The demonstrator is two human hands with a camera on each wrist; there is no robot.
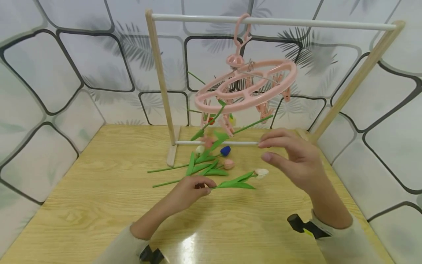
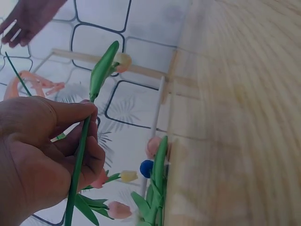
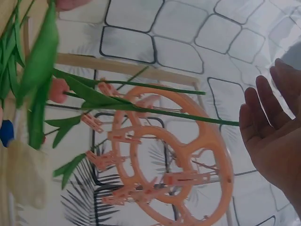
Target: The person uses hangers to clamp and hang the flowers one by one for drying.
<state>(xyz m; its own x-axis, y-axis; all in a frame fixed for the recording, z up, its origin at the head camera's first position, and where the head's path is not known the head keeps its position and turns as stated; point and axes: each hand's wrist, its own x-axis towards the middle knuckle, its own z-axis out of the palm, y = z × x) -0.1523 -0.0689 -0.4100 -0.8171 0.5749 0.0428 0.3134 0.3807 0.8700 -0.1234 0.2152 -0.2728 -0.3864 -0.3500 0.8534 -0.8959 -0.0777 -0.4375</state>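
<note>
A: What is held by the left hand (image 1: 190,191)?

B: A white tulip (image 1: 236,182). Its green stem is pinched between the thumb and bent fingers just below the leaves, and the bloom is pointed towards the person's right. In the left wrist view the flower is seen raised off the worktop (image 1: 99,209).

A: And by the right hand (image 1: 298,157)?

B: Nothing is seen to be gripped there. The hand is raised to the right of the hanging flowers, its fingers gently curved and the thumb spread well apart from them. Whether the nearby stem end is touched cannot be told.

A: What is found beyond the left hand?

B: Several tulips are laid on the worktop with their stems towards the left; among them a blue tulip (image 1: 225,150), a pale pink tulip (image 1: 229,164) and a cream tulip (image 1: 200,149) can be made out.

A: And above those?

B: A pink oval hanger (image 1: 245,106) is hooked over the white rod (image 1: 280,21) of a wooden-sided stand (image 1: 160,77). It is tilted, its left side lower. Pink clips (image 1: 227,125) are hung beneath it, and more flowers are suspended there, partly hidden by the rim and by one another.
</note>
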